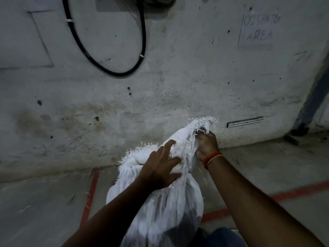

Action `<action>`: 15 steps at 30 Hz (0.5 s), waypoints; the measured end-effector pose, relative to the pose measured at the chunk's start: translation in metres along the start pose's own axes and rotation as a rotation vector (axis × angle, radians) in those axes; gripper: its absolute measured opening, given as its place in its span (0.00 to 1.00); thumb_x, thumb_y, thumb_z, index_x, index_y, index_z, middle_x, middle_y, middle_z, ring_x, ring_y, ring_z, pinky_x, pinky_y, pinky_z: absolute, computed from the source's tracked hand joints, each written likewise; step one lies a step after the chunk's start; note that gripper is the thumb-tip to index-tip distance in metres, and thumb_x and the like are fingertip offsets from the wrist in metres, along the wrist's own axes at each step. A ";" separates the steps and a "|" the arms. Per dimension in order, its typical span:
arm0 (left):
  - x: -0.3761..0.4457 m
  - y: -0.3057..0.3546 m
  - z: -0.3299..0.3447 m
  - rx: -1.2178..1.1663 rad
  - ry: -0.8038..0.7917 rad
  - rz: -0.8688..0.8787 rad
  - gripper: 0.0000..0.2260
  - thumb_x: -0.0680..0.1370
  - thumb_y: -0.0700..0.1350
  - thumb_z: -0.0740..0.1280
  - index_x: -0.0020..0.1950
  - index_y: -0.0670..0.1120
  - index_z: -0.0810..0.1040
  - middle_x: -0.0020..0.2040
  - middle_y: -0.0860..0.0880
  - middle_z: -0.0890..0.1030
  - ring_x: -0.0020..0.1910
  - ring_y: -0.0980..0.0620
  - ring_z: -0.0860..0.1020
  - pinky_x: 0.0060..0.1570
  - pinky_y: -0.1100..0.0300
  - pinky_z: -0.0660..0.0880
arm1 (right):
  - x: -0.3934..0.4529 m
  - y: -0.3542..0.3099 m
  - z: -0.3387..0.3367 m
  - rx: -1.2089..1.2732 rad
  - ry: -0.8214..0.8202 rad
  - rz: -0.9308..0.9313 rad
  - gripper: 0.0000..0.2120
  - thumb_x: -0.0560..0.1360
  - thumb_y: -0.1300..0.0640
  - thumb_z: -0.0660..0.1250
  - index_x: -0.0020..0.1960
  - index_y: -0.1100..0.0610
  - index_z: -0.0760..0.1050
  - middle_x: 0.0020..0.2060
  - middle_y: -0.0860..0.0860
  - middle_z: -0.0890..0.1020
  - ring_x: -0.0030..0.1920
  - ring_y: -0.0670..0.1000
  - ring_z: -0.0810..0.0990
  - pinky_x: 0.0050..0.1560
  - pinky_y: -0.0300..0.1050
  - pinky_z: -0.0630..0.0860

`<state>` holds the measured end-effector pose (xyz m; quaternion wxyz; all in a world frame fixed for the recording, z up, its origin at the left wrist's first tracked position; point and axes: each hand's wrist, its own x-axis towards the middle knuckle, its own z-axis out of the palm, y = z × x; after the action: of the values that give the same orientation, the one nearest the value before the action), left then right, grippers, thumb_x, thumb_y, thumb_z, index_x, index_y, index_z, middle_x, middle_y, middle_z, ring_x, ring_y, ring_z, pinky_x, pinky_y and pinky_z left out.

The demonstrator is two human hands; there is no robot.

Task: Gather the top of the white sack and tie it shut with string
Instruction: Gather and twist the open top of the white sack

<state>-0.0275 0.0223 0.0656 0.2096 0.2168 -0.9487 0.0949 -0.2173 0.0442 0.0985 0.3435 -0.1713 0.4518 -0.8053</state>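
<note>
Sack (pixel 160 207) upright, frayed mouth up, right hand (pixel 207 143) gripping

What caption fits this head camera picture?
Right hand grips the white sack top; left hand presses it.

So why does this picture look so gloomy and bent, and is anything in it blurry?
Head view: the light is dim and greyish, the white sack being the brightest thing. The wide lens bows the wall and the black cable towards the edges. The paper sign is soft, its upper word hard to read. The left hand and right hand look slightly smeared.
</note>
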 end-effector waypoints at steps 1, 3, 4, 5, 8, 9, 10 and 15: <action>-0.005 0.002 0.005 0.074 -0.030 -0.050 0.26 0.70 0.66 0.65 0.61 0.51 0.73 0.77 0.41 0.60 0.60 0.43 0.73 0.49 0.50 0.72 | 0.001 0.001 0.000 0.007 0.012 0.004 0.08 0.75 0.71 0.65 0.42 0.61 0.79 0.35 0.57 0.84 0.38 0.58 0.82 0.49 0.59 0.79; -0.011 0.007 0.012 0.155 -0.035 -0.155 0.33 0.67 0.67 0.65 0.61 0.44 0.73 0.75 0.39 0.63 0.59 0.39 0.72 0.47 0.48 0.69 | 0.002 0.002 0.001 0.012 0.020 0.002 0.08 0.75 0.71 0.66 0.41 0.61 0.80 0.34 0.55 0.83 0.37 0.57 0.82 0.47 0.55 0.79; -0.012 0.009 0.015 0.181 -0.023 -0.199 0.34 0.67 0.65 0.65 0.61 0.41 0.73 0.74 0.38 0.66 0.57 0.39 0.72 0.46 0.48 0.68 | 0.002 0.002 0.001 0.010 0.015 0.001 0.07 0.74 0.70 0.66 0.42 0.61 0.80 0.35 0.56 0.83 0.38 0.57 0.82 0.47 0.54 0.79; -0.011 0.011 0.016 0.202 -0.004 -0.233 0.33 0.67 0.63 0.66 0.61 0.40 0.73 0.72 0.38 0.67 0.55 0.39 0.73 0.45 0.48 0.67 | 0.001 0.002 0.001 0.006 0.011 0.002 0.07 0.75 0.70 0.66 0.42 0.61 0.80 0.36 0.57 0.83 0.37 0.56 0.82 0.46 0.52 0.80; -0.003 0.010 0.014 0.215 0.041 -0.316 0.27 0.66 0.58 0.67 0.57 0.41 0.75 0.67 0.42 0.73 0.52 0.40 0.74 0.43 0.49 0.66 | 0.004 0.002 -0.001 -0.011 0.037 -0.002 0.08 0.75 0.70 0.66 0.41 0.60 0.78 0.29 0.51 0.83 0.29 0.50 0.82 0.36 0.41 0.78; 0.001 0.009 0.013 0.205 0.059 -0.342 0.22 0.66 0.55 0.67 0.54 0.43 0.76 0.63 0.44 0.75 0.50 0.41 0.75 0.42 0.50 0.65 | 0.004 0.001 -0.002 -0.009 0.042 -0.011 0.09 0.75 0.70 0.66 0.40 0.60 0.78 0.27 0.49 0.83 0.28 0.48 0.81 0.34 0.40 0.77; 0.004 0.007 0.011 0.188 0.082 -0.368 0.16 0.66 0.51 0.67 0.50 0.45 0.77 0.59 0.46 0.77 0.49 0.42 0.76 0.41 0.51 0.64 | 0.005 0.001 -0.003 -0.002 0.041 -0.013 0.09 0.75 0.71 0.66 0.40 0.60 0.78 0.27 0.49 0.83 0.28 0.48 0.81 0.35 0.40 0.77; 0.020 -0.010 -0.003 0.040 0.262 -0.508 0.02 0.72 0.47 0.67 0.42 0.49 0.78 0.43 0.53 0.80 0.48 0.46 0.75 0.40 0.53 0.66 | 0.007 0.001 -0.012 0.039 0.022 0.020 0.08 0.74 0.71 0.66 0.41 0.61 0.78 0.33 0.56 0.81 0.38 0.56 0.79 0.46 0.48 0.76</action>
<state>-0.0383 0.0074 0.0780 0.3433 0.4374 -0.8268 0.0850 -0.2284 0.0461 0.0913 0.3497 -0.1511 0.4415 -0.8124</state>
